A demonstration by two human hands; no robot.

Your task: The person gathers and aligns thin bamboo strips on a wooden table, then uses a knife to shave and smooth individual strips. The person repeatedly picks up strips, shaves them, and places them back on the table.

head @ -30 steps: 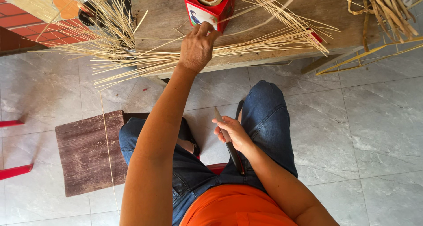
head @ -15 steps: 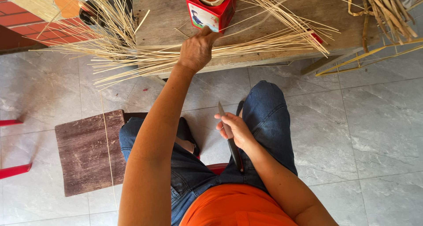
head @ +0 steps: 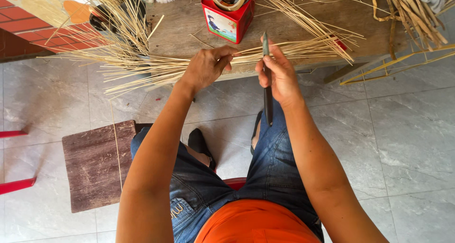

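Note:
My left hand [head: 206, 67] pinches a thin pale bamboo strip [head: 303, 46] at the front edge of the low wooden table [head: 189, 25]. My right hand [head: 279, 75] grips a dark-handled knife [head: 268, 98], blade pointing up, right beside the left hand. The two hands are close together over the table edge. A spread of many thin bamboo strips [head: 137, 65] lies across the table and overhangs it to the left.
A red tin [head: 227, 20] holding scissors and tape rolls stands on the table. Thicker cane pieces [head: 407, 15] lie at the right. A dark wooden board [head: 92, 165] rests on the grey tile floor [head: 403, 139] by my left knee. Red bars [head: 14, 184] show at the left edge.
My right hand has risen from my lap with the knife up to the table edge. My left hand has drawn back from the red tin toward me, holding a strip.

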